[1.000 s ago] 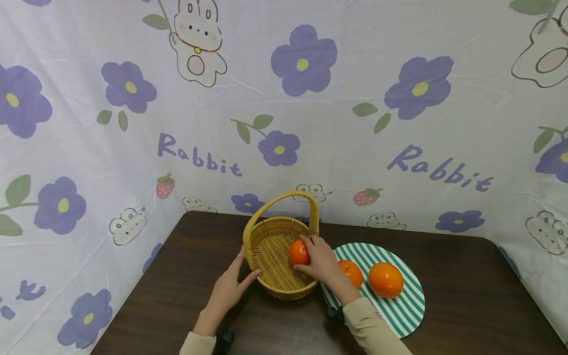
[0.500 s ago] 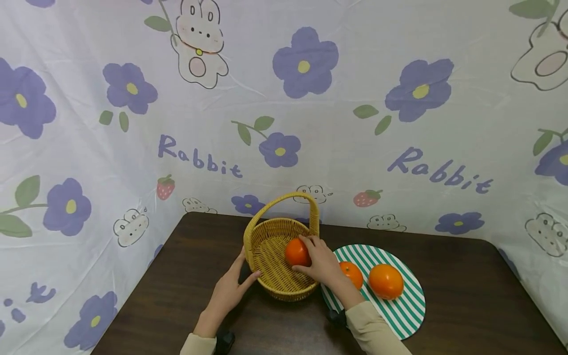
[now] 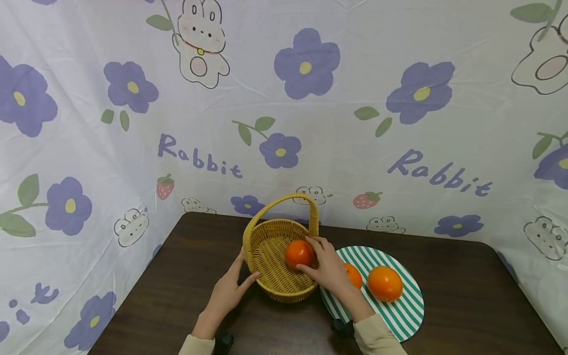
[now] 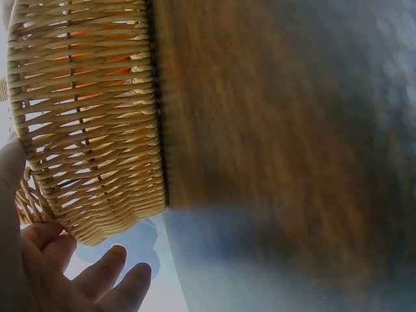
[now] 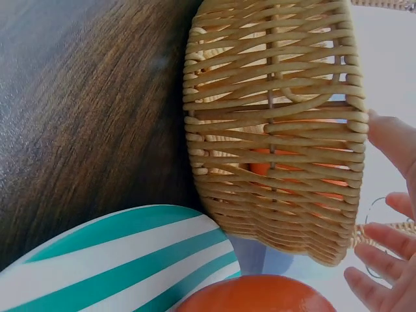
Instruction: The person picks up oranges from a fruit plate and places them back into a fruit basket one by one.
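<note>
A yellow wicker basket [image 3: 284,295] with a tall arched handle stands on the dark table. My left hand [image 3: 226,291] holds its left side, thumb at the rim and fingers around the outside, as the left wrist view also shows. Inside, toward the right wall, lies a shiny red-orange round fruit [image 3: 299,254]. My right hand [image 3: 327,266] hovers over the basket's right rim beside that fruit, its fingers spread and loosely bent, holding nothing. In the right wrist view the fruit shows red through the weave, and the fingers [image 5: 383,263] stand apart beyond the rim.
To the right lies a round green-and-white striped mat [image 3: 410,305]. On it sit a large orange fruit [image 3: 385,284] and a smaller orange fruit [image 3: 353,276], partly hidden by my right hand. A printed cloth [image 3: 337,123] hangs behind the table [image 3: 466,296].
My right hand has let go of the red-orange fruit and drawn back slightly to the right. The fruit now rests in the basket. My left hand has kept its place.
</note>
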Demonstrator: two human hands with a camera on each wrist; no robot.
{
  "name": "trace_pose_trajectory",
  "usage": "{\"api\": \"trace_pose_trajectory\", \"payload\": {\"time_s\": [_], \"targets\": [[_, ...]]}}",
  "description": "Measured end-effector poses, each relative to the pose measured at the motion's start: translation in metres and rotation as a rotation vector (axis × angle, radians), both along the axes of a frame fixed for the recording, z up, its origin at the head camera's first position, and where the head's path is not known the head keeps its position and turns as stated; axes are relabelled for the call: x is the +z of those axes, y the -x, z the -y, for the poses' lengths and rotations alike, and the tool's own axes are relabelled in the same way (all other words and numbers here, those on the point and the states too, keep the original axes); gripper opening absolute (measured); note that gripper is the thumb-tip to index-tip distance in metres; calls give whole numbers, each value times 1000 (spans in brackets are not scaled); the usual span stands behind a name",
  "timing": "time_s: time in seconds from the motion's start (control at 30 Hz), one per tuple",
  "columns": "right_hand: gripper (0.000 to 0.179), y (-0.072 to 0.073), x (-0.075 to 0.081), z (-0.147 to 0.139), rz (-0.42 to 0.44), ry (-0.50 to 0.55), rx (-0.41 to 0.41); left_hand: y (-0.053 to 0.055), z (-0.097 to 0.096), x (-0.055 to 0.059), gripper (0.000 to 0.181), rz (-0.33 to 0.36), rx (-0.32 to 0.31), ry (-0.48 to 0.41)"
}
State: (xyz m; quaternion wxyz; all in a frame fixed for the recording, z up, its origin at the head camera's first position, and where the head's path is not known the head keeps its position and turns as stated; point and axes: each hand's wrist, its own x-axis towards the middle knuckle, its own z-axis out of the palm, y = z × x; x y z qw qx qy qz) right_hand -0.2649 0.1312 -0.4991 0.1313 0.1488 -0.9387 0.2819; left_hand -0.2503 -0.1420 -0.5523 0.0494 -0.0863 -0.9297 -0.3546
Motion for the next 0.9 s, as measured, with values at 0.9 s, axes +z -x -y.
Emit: {"api": "trace_pose_trajectory", "payload": {"time_s": [0.9], "targets": [[72,-24,0,-32,-60,114,-111,-1,0,-1,79,15,3,0]]}}
